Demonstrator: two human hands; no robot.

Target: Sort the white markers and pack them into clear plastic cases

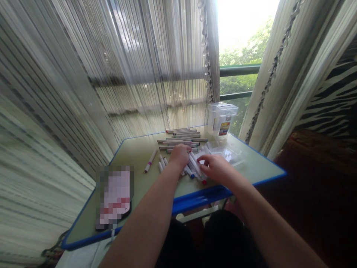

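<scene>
My left hand (pixel 180 155) is over the pile of markers in the middle of the table, its fingers curled down at the end of a white marker (pixel 195 163). To its right, my right hand (pixel 214 166) has thumb and forefinger bent and apart beside the same bunch. One marker with a red end (pixel 204 182) and one with a blue end (pixel 192 176) point toward me below the hands. More markers (pixel 182 142) lie crosswise behind my left hand. A single marker with a purple band (pixel 150 161) rests apart on the left.
A clear plastic box (pixel 223 121) stands at the table's back right corner. Clear plastic packaging (pixel 231 154) lies right of the markers. At the left is a blurred-out phone-like object (pixel 115 195). The table (pixel 251 167) has a blue edge; curtains (pixel 156 67) hang behind.
</scene>
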